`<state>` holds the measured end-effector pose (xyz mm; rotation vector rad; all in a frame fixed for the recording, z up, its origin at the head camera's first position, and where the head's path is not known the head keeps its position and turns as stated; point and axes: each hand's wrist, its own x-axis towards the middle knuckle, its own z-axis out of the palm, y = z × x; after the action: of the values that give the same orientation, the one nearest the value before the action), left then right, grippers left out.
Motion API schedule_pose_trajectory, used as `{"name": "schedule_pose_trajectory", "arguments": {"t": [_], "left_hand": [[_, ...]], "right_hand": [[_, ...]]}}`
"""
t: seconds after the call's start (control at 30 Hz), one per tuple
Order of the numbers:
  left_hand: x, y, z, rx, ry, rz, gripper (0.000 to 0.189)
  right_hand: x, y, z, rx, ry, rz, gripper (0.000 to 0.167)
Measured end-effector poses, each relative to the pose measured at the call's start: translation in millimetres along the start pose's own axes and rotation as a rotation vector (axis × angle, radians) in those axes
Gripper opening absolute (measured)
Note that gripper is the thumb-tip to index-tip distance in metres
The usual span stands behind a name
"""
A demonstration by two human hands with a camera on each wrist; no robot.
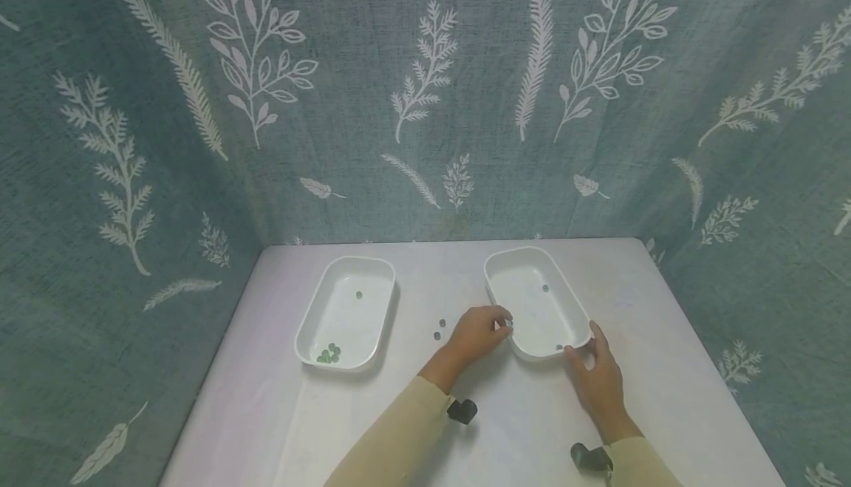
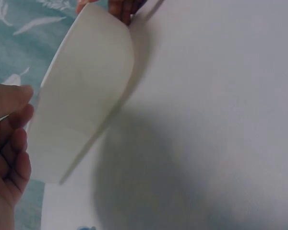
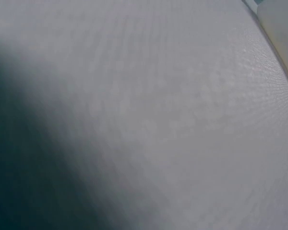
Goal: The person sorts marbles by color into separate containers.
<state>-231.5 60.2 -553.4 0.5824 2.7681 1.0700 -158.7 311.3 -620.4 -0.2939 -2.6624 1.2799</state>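
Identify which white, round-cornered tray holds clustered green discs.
The left tray: several green discs bunch at its near end. In the right tray, dark discs lie apart.

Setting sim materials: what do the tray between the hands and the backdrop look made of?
White tray: probably moulded plastic, smooth satin finish, by the rounded corners and seamless walls; enamel can't be ruled out. Leaf-patterned backdrop: matte woven cloth, by its visible texture and folds; fibre unclear.
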Motion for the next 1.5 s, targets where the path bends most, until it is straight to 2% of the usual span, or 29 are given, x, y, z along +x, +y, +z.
{"name": "schedule_pose_trajectory", "arguments": {"t": [0.23,0.5,0.83,1.2,1.5], "left_hand": [[-0.2,-0.8,0.2,0.025,0.011,0.015,0.023],[-0.1,0.0,-0.9,0.035,0.019,-0.012,0.023],[1.4,-4.0,4.3,0.063,0.02,-0.024,0.025],[-8.4,-5.9,-3.3,0.043,0.026,-0.003,0.022],[-18.8,-21.5,-12.8,0.082,0.047,0.004,0.022]], "right_hand": [[-1.3,-1.9,1.3,0.013,0.001,0.001,0.084],[-1.0,0.0,2.7,0.019,-0.009,0.002,0.083],[-2.5,-2.6,3.0,0.006,-0.016,0.017,0.084],[-0.9,-4.6,-1.0,0.013,-0.007,0.01,0.082],[-0.4,-6.3,-3.3,0.011,-0.012,0.025,0.084]]}}
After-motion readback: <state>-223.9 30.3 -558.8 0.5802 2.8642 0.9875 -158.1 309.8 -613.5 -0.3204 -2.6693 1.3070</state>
